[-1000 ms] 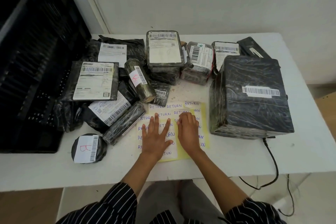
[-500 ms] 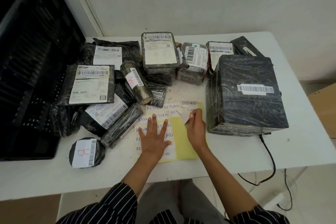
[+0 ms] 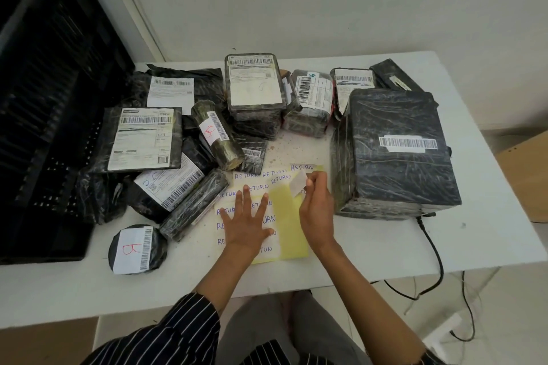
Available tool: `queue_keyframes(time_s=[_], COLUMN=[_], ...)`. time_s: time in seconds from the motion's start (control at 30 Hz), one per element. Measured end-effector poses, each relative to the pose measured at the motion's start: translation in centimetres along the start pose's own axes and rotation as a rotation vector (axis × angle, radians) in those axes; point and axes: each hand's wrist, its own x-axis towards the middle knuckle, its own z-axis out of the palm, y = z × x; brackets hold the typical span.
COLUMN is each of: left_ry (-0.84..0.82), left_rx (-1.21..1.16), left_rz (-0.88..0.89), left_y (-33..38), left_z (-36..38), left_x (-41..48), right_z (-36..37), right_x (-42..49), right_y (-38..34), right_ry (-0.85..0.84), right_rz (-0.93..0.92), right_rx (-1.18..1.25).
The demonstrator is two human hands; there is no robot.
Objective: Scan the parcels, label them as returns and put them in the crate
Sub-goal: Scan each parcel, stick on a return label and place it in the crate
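A return label [image 3: 298, 184] pinched just above its sheet [image 3: 289, 225]
The left hand [image 3: 247, 225] lies flat on the sheet, fingers straight and spread. The sheet's long axis runs away from the person, on the table [image 3: 474, 216] between the parcel heap [image 3: 166, 157] and the large wrapped box [image 3: 394, 151]. The right hand [image 3: 315, 204] nips the white label between thumb and fingertips at the sheet's far end. The label's long axis tilts up and right, and its writing seemingly faces away.

I see a white table [image 3: 486, 234] against a plain pale wall [image 3: 326, 3] at 12 o'clock. At 3 o'clock is a brown cardboard box [image 3: 529, 181]; at 5 o'clock a black cable [image 3: 433, 243] hangs toward the floor [image 3: 513, 299].
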Motion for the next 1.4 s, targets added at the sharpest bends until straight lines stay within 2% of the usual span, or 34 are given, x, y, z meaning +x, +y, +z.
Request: queue_keyframes(time_s=[0.2, 0.3, 0.37, 0.43, 0.5, 0.53, 0.6, 0.67, 0.9, 1.0, 1.23, 1.4], left_ry=[0.025, 0.033, 0.075, 0.245, 0.411, 0.42, 0.313, 0.251, 0.303, 0.274, 0.145, 0.247], left_rx=[0.0, -0.059, -0.199, -0.426, -0.775, -1.002, -1.445, -1.643, -1.707, -1.69, -1.543, -1.272], left_rz=[0.008, 0.025, 0.041, 0.071, 0.099, 0.095, 0.076, 0.083, 0.118, 0.188, 0.394, 0.387], left_y=[0.0, -0.1, -0.1, 0.3, 1.1, 1.8, 3.3, 4.3, 6.6, 7.7, 11.4, 14.9], left_z=[0.1, -0.1, -0.6, -1.6, -3.3, -4.6, -7.2, -9.1, -12.4, -13.4, -14.9, -14.9], left_x=[0.1, -0.1, -0.5, -1.2, -2.3, -3.1, -4.5, -5.4, -6.2, -6.4, -6.2, -4.0], right_z=[-1.4, -2.6, -3.0, -3.2, -3.4, -3.6, -4.0, -4.5, -8.5, -10.9, -14.6, -16.8], right_x=[0.3, 0.9, 0.9, 0.8, 0.6, 0.5, 0.2, 0.2, 0.6, 1.2, 1.9, 3.2], right_y=[-3.2, -4.1, -3.9, -3.2, -2.9, -3.0, -3.3, -3.8, -5.0, -5.5, -4.8, -2.6], right_ry=[0.226, 0.148, 0.104, 0.08, 0.07, 0.068, 0.065, 0.068, 0.039, -0.012, 0.148, 0.218], right_rz=[-0.026, -0.141, -0.268, -0.407, -0.465, -0.475, -0.49, -0.495, -0.428, -0.308, 0.067, 0.065], right_rx=[0.115, 0.052, -0.063, -0.209, -0.307, -0.34, -0.383, -0.397, -0.347, -0.202, 0.151, -0.041])
